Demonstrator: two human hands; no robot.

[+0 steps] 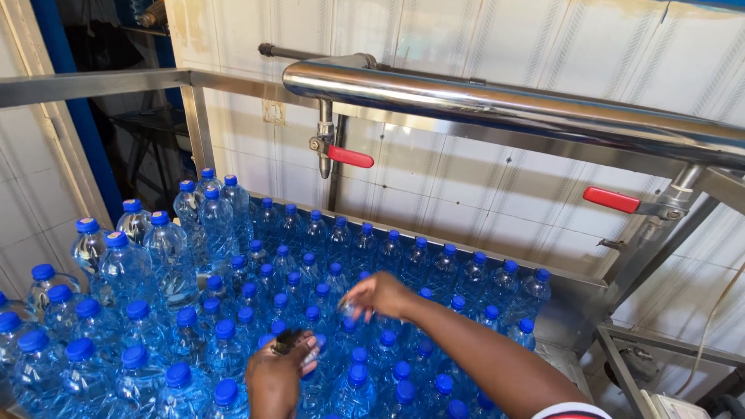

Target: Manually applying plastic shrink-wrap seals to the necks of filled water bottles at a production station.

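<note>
Several clear water bottles (233, 341) with blue caps stand packed together in a steel tray (574, 291). My left hand (273, 380) hovers over the near bottles, its fingers closed around a small dark bundle (291, 341) that I cannot make out. My right hand (380, 296) reaches out over the middle rows. Its fingertips pinch a small clear piece (346, 310), blurred, just above a bottle cap. My right forearm (481, 357) crosses the bottles from the lower right.
A thick shiny steel pipe (497, 101) runs above the tray along the white tiled wall, with two red-handled valves (349, 157) (613, 200). Taller bottles (124, 264) stand at the left. A steel frame (93, 84) borders a dark doorway at the upper left.
</note>
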